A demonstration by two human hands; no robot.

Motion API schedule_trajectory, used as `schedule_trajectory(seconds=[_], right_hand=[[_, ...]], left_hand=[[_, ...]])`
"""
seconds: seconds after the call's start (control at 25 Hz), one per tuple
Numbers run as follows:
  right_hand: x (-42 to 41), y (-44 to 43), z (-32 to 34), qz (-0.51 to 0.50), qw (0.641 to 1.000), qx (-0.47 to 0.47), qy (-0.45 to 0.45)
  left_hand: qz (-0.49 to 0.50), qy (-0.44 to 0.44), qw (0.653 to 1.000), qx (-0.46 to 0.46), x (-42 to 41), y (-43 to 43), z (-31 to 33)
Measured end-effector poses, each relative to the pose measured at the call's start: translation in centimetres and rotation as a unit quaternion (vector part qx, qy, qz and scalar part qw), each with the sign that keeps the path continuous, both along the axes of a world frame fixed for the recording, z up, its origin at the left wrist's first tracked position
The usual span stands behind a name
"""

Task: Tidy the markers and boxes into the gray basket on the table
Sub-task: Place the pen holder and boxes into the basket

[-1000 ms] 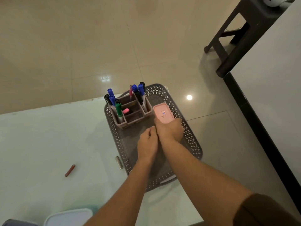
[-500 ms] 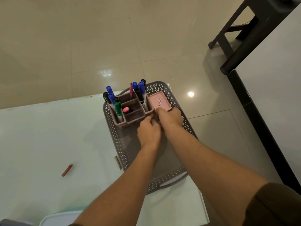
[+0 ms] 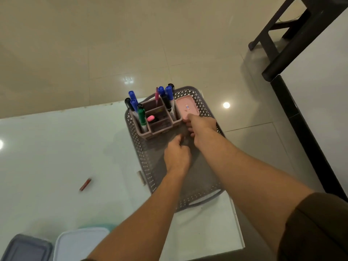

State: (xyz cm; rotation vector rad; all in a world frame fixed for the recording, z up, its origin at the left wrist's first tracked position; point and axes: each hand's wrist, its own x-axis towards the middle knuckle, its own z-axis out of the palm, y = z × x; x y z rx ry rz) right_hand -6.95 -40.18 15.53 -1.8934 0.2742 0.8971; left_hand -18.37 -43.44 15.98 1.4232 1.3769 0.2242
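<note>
A: Where does the gray basket (image 3: 150,178) sit?

B: On the white tabletop (image 3: 56,157), at its far right corner. Everything else I place from the basket.

A: What is inside it?

B: At its far end stands a mauve organizer (image 3: 160,121) with blue, black and green markers (image 3: 141,117) upright in its compartments. Just right of the organizer, still inside the basket, lies a pink box (image 3: 186,107).

A: And the hands?

B: The right hand (image 3: 202,127) reaches into the basket's far right part — its fingers touch the near end of the pink box, but whether the grip is closed on it I cannot tell. The left hand (image 3: 177,155) hovers over the basket's middle, fingers curled in a loose fist, nothing visible in its grip.

A: Anything outside the basket?

B: A red marker (image 3: 85,184) lies well to its left on the tabletop, and a small silvery object (image 3: 141,177) rests just beside its left wall.
</note>
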Motion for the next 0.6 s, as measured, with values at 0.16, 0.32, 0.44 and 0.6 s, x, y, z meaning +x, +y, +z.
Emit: schedule_trajectory(seconds=[0.16, 0.32, 0.44, 0.6], right_hand=[[-3.7, -4.8, 3.6, 0.033, 0.998, 0.004, -0.048], [-12.9, -10.8, 8.3, 0.207, 0.972, 0.043, -0.104], [-21.0, -11.7, 9.4, 0.350, 0.928, 0.073, -0.107], [-27.3, -11.1, 7.4, 0.491, 0.864, -0.047, -0.104]], left_hand=[[-0.003, 0.004, 0.994, 0.105, -4.9, -0.1, 4.8], [0.096, 0.033, 0.975, 0.198, -14.6, 1.7, 7.3], [0.158, 0.149, 0.950, 0.222, -23.5, 3.2, 7.7], [0.168, 0.249, 0.937, 0.178, -32.8, 1.0, 8.3]])
